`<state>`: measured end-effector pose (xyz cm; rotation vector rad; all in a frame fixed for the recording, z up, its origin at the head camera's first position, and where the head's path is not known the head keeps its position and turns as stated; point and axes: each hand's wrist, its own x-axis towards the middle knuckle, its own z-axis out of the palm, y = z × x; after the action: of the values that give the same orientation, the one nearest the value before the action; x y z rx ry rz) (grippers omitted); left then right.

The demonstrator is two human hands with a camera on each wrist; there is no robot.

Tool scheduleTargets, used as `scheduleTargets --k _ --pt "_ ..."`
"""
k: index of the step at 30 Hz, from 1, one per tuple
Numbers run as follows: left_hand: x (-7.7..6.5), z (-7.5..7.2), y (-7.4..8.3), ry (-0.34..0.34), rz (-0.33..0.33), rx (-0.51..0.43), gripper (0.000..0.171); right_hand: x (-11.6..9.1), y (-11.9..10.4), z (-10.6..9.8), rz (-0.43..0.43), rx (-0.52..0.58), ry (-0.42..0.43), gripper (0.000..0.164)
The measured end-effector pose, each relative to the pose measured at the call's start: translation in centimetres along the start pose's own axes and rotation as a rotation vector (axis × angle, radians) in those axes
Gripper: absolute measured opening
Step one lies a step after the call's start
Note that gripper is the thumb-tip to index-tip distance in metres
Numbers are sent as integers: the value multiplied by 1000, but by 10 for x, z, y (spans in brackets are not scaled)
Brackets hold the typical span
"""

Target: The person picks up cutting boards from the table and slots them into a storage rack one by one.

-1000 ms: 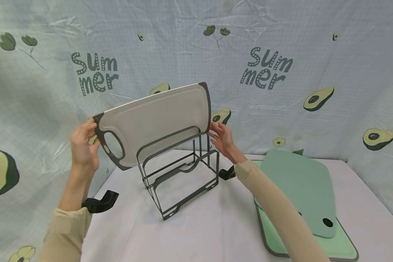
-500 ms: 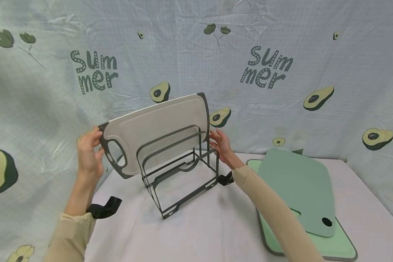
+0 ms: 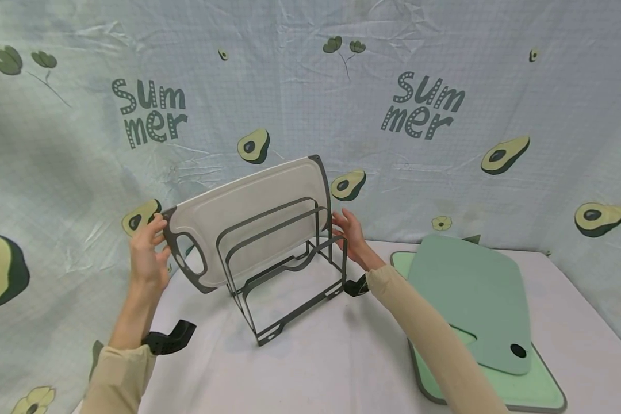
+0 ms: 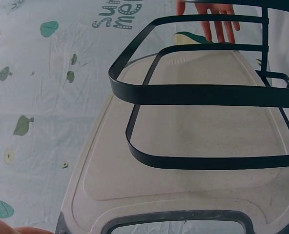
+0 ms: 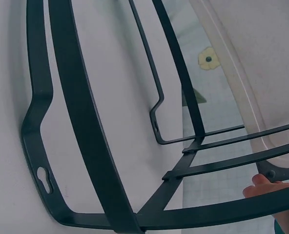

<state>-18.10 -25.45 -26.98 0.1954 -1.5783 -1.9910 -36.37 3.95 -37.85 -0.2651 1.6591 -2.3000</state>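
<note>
A beige cutting board (image 3: 269,190) with dark grey ends and an oval handle hole stands tilted behind the hoops of a dark metal rack (image 4: 208,96), its handle end at the left. My left hand (image 3: 149,253) pinches the upper corner at that end. At the opposite end my right hand (image 3: 353,237) has its fingers fairly straight, right at the board's edge behind the rack. In the right wrist view, fingertips (image 5: 259,185) show just beside the board's dark lower corner. The hoops cover part of the board.
On the right of the white table (image 3: 341,368) lies a grey-green board (image 3: 476,293) with a black hole, stacked over a light green board (image 3: 535,388) with a grey rim. A patterned curtain (image 3: 290,75) hangs behind. Black wrist cameras (image 3: 172,338) sit on the arms.
The cutting board has come down lower behind the rack's hoops. My left hand has moved down and to the right with it; my right hand has gone slightly lower. The rack stays put.
</note>
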Motion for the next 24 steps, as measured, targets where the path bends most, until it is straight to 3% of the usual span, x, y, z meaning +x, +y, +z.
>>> scheduleTargets --k 10,17,20,24 --pt "-3 -5 -8 -4 -9 35 23 -4 4 0 22 -19 -26 64" --pt "-4 -5 -12 -9 19 65 24 0 12 -4 24 -11 -10 69" --pt "-5 -5 -13 -12 21 79 24 11 26 -12 25 -19 6 71" --pt "-6 -5 -16 -15 20 94 24 45 60 -43 7 8 -58 73"
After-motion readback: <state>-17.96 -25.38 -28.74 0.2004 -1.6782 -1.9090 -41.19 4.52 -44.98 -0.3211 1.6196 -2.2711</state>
